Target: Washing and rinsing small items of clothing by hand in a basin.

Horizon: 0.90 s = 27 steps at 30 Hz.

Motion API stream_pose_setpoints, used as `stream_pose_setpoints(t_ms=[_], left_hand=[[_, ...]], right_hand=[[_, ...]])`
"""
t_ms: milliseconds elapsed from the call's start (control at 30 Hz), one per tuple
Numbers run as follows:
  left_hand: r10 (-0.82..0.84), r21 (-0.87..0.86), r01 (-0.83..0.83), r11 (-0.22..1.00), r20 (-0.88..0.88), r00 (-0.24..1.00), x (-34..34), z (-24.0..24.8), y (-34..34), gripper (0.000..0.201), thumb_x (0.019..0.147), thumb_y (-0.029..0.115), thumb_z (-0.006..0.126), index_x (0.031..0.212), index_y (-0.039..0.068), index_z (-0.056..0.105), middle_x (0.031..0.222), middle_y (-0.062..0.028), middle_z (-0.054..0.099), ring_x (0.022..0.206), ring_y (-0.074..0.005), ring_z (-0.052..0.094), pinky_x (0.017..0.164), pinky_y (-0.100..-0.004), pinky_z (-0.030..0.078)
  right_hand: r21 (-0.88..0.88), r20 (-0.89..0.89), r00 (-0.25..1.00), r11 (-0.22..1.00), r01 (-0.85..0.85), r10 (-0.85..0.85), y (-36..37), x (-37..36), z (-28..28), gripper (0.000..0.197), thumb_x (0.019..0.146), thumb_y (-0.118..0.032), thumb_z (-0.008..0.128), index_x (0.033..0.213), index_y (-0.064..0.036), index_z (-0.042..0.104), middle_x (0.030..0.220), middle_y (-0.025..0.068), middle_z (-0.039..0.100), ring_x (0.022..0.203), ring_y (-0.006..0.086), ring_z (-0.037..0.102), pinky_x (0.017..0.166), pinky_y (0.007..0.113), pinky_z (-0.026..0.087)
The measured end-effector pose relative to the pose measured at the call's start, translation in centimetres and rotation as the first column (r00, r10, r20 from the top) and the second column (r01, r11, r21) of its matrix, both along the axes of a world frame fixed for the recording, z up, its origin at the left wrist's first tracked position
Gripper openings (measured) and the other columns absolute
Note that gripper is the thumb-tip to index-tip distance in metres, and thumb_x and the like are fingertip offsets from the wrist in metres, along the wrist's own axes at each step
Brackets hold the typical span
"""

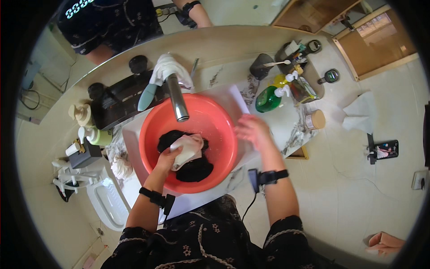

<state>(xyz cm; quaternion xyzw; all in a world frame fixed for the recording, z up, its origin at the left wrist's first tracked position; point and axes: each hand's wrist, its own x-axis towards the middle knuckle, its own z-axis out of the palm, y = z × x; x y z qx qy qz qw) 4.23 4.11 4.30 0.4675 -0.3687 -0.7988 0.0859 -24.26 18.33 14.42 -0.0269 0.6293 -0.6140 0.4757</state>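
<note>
**Washroom, marble-patterned desk: pale cloth grasped on the left only**

The pale cloth is held in the left grip, its near-left side pinched by the fingers; its bulk is extended rightward and away, the long axis slanted toward the upper right. Black cloth is bunched around it. Both are contained in the red basin. The right grip is placed farther off, at the basin's right rim: nothing held, fingers spread; rim contact cannot be told. The far side is overhung by a metal faucet.
</note>
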Motion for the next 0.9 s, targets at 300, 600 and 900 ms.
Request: stream_pose_setpoints(t_ms=[300, 600, 900], left_hand=[[-0.113, -0.126, 0.130, 0.983, 0.139, 0.984, 1.9, -4.9, 0.9, 0.051, 0.077, 0.026, 0.069, 0.117, 0.003, 0.047, 0.095, -0.0066, 0.060, 0.080, -0.0180, 0.060, 0.059, -0.0322, 0.050], [-0.125, -0.051, 0.133, 0.990, 0.136, 0.983, 1.1, -3.9, 0.8, 0.051, 0.078, 0.024, 0.068, 0.118, 0.002, 0.046, 0.098, -0.0092, 0.059, 0.081, -0.0213, 0.059, 0.058, -0.0353, 0.050], [-0.100, -0.133, 0.118, 0.984, 0.133, 0.986, 1.0, -6.2, 0.1, 0.055, 0.074, 0.025, 0.071, 0.116, -0.002, 0.047, 0.097, -0.0112, 0.059, 0.078, -0.0223, 0.060, 0.059, -0.0342, 0.050]], right_hand=[[0.265, -0.274, 0.956, 0.947, 0.180, -0.105, -0.9, -12.0, 8.8, 0.047, 0.084, -0.050, 0.054, 0.091, -0.0032, 0.055, 0.080, 0.0115, 0.059, 0.057, 0.0230, 0.061, 0.052, 0.035, 0.052], [0.323, -0.231, 0.972, 0.940, 0.113, -0.038, -0.5, -13.1, 7.9, 0.045, 0.087, -0.046, 0.052, 0.073, -0.0035, 0.057, 0.058, 0.0054, 0.057, 0.042, 0.0127, 0.051, 0.039, 0.024, 0.038], [0.228, -0.261, 0.947, 0.941, 0.250, -0.188, -0.8, -12.3, 6.1, 0.043, 0.088, -0.044, 0.051, 0.064, -0.0071, 0.053, 0.051, 0.0037, 0.050, 0.035, 0.0099, 0.040, 0.031, 0.023, 0.027]])
